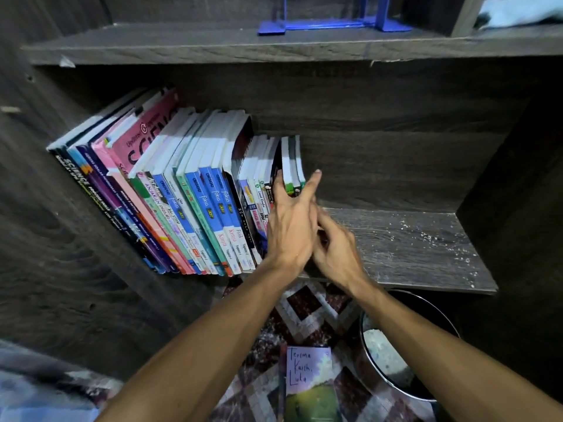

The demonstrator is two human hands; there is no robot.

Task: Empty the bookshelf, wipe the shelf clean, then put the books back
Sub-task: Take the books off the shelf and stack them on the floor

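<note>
A row of books (pixel 195 190) stands on the left half of the dark wooden shelf (pixel 411 248), all leaning left. My left hand (pixel 291 226) reaches the right end of the row. Its thumb lies on the left and its fingers on the right of the last thin books (pixel 292 166), pinching them. My right hand (pixel 338 254) sits just right of and below the left hand, low at the shelf's front. Its fingertips are blurred and partly hidden behind the left hand.
The right half of the shelf carries white dust specks. On the patterned mat (pixel 307 312) below lie a book titled "Terima Kasih, Luka" (pixel 310 385) and a round black bin (pixel 405 345). On the shelf above are a blue stand (pixel 332 24) and a light blue cloth (pixel 518 10).
</note>
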